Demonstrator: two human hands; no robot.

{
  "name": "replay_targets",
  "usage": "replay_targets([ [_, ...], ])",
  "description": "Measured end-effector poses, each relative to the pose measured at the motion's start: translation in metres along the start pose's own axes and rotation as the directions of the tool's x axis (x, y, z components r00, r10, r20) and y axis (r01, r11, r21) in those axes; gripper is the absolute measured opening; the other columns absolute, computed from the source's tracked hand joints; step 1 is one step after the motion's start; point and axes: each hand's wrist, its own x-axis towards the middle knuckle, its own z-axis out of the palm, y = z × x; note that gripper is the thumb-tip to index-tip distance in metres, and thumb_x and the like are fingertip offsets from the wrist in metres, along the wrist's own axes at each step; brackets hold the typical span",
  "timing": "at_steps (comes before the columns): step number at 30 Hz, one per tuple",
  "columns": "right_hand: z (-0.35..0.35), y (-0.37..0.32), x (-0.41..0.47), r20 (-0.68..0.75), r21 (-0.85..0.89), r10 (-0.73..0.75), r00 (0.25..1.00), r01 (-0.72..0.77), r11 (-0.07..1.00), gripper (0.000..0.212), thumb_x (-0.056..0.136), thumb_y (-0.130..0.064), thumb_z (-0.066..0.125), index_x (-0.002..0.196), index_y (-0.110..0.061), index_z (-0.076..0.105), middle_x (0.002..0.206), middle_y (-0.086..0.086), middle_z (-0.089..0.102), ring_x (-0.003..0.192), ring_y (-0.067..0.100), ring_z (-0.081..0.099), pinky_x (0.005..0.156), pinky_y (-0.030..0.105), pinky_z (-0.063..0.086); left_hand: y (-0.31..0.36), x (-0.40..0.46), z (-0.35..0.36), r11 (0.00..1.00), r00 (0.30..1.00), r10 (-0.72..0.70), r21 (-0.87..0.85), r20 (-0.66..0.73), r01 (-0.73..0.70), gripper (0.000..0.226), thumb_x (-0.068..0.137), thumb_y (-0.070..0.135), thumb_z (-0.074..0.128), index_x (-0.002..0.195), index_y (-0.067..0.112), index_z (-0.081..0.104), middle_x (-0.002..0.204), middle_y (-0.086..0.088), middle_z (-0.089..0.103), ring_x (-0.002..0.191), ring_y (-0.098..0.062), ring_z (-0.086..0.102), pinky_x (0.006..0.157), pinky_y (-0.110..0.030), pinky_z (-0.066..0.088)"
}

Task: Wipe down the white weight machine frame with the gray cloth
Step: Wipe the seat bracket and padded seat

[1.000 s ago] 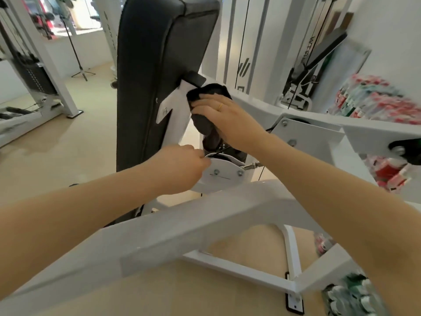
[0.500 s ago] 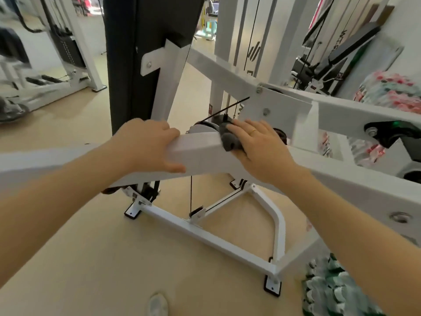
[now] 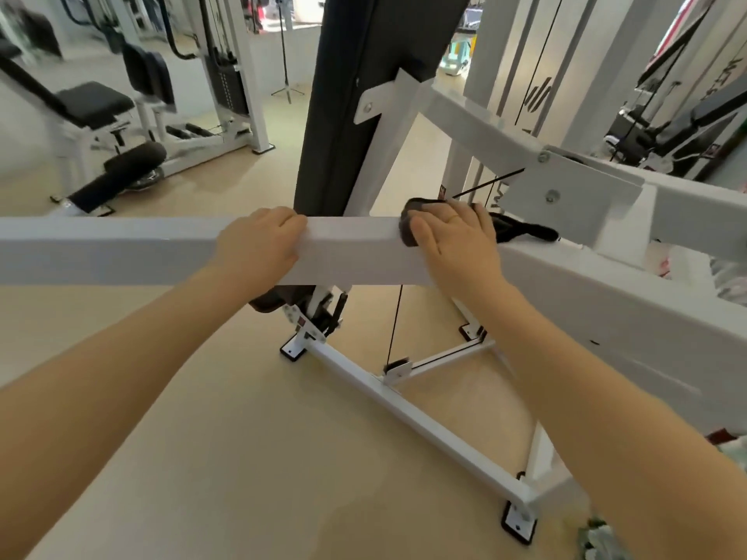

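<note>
- One gray cloth (image 3: 408,227), one white frame beam (image 3: 351,252), two hands.
- The beam runs crosswise, left to right, under both hands.
- Left hand (image 3: 258,246) grasps the beam.
- Right hand (image 3: 454,240) presses the cloth flat on the beam, fingers extended.

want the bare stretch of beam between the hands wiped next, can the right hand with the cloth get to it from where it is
Probably yes. The right hand presses the gray cloth flat on top of the white beam, and the stretch up to the left hand lies bare. Only that left hand, gripping the beam, would block sliding further.
</note>
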Motion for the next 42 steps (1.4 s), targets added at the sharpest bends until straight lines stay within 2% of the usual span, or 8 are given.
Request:
replay_targets([
  [5, 0.013, -0.047, 0.006, -0.037, -0.144, 0.053, 0.998, -0.058, 0.988, 0.039, 0.099, -0.034, 0.027, 0.122, -0.022, 0.055, 0.125, 0.000, 0.056, 0.117, 0.027, 0.042, 0.108, 0.041, 0.018, -0.064, -0.034, 0.000, 0.999, 0.999, -0.038, 0.009, -0.003, 0.038, 0.038, 0.085, 0.012, 0.060, 0.121, 0.002, 0.054, 0.127, -0.017, 0.052, 0.109, -0.037, 0.049, 0.086, -0.047, 0.042],
  [15, 0.093, -0.249, 0.052, 0.008, -0.059, -0.089, 0.996, 0.089, 0.994, 0.045, 0.095, -0.045, 0.036, 0.133, -0.022, 0.046, 0.138, 0.000, 0.045, 0.129, 0.028, 0.031, 0.108, 0.039, 0.003, -0.193, -0.089, 0.009, 0.999, 0.994, 0.051, 0.015, -0.093, -0.050, 0.034, 0.074, 0.000, 0.069, 0.106, -0.007, 0.060, 0.103, -0.027, 0.062, 0.084, -0.044, 0.059, 0.067, -0.050, 0.047],
  [19, 0.120, -0.311, 0.067, 0.002, -0.023, -0.156, 0.988, 0.156, 0.987, 0.042, 0.093, -0.036, 0.046, 0.132, -0.020, 0.048, 0.137, 0.001, 0.047, 0.130, 0.031, 0.031, 0.107, 0.039, 0.000, -0.238, -0.110, 0.016, 0.997, 0.985, 0.062, -0.029, -0.159, -0.067, 0.039, 0.074, -0.003, 0.069, 0.111, -0.007, 0.059, 0.107, -0.028, 0.062, 0.091, -0.045, 0.059, 0.074, -0.052, 0.047],
  [25, 0.126, -0.369, 0.061, -0.092, 0.168, -0.330, 0.939, 0.342, 0.925, 0.031, 0.086, -0.011, 0.061, 0.117, -0.011, 0.061, 0.116, 0.006, 0.062, 0.110, 0.031, 0.052, 0.096, 0.038, 0.027, -0.279, -0.141, 0.020, 0.978, 0.982, 0.063, -0.184, -0.176, -0.095, 0.048, 0.074, -0.003, 0.068, 0.120, -0.006, 0.053, 0.112, -0.025, 0.059, 0.103, -0.044, 0.054, 0.085, -0.051, 0.046],
  [31, 0.115, -0.350, -0.016, 0.049, 0.439, -0.165, 0.985, 0.127, 0.889, 0.036, 0.087, -0.014, 0.061, 0.119, 0.000, 0.055, 0.110, 0.014, 0.062, 0.099, 0.035, 0.058, 0.088, 0.044, 0.042, -0.265, -0.174, 0.028, 0.873, 0.928, 0.320, -0.321, -0.191, -0.367, 0.033, 0.073, 0.018, 0.073, 0.100, 0.000, 0.067, 0.102, -0.020, 0.062, 0.093, -0.036, 0.061, 0.081, -0.039, 0.047],
  [36, 0.119, -0.344, -0.050, 0.191, 0.637, -0.089, 0.977, -0.055, 0.769, 0.029, 0.089, -0.014, 0.059, 0.110, -0.023, 0.041, 0.101, -0.003, 0.051, 0.084, 0.008, 0.054, 0.073, 0.013, 0.041, -0.233, -0.197, 0.043, 0.717, 0.970, 0.237, -0.663, -0.060, -0.216, 0.038, 0.077, 0.022, 0.073, 0.110, 0.007, 0.059, 0.107, -0.003, 0.062, 0.095, -0.014, 0.053, 0.083, -0.019, 0.036],
  [39, 0.127, -0.346, -0.053, 0.263, 0.636, -0.051, 0.963, -0.133, 0.760, 0.028, 0.091, -0.016, 0.056, 0.104, -0.028, 0.033, 0.097, -0.001, 0.051, 0.079, 0.006, 0.053, 0.067, 0.017, 0.044, -0.228, -0.204, 0.048, 0.676, 0.997, 0.056, -0.737, 0.052, 0.001, 0.013, 0.082, 0.014, 0.067, 0.092, 0.012, 0.059, 0.088, 0.007, 0.056, 0.083, -0.013, 0.051, 0.069, -0.011, 0.033],
  [42, 0.141, -0.355, -0.053, 0.342, 0.625, -0.080, 0.936, -0.163, 0.763, 0.025, 0.093, -0.025, 0.054, 0.103, -0.036, 0.033, 0.094, -0.006, 0.052, 0.081, 0.006, 0.054, 0.067, 0.014, 0.044, -0.235, -0.215, 0.056, 0.601, 0.981, -0.029, -0.781, 0.192, 0.171, 0.009, 0.086, 0.010, 0.059, 0.085, 0.016, 0.053, 0.087, 0.002, 0.061, 0.087, -0.016, 0.058, 0.075, -0.016, 0.042],
])
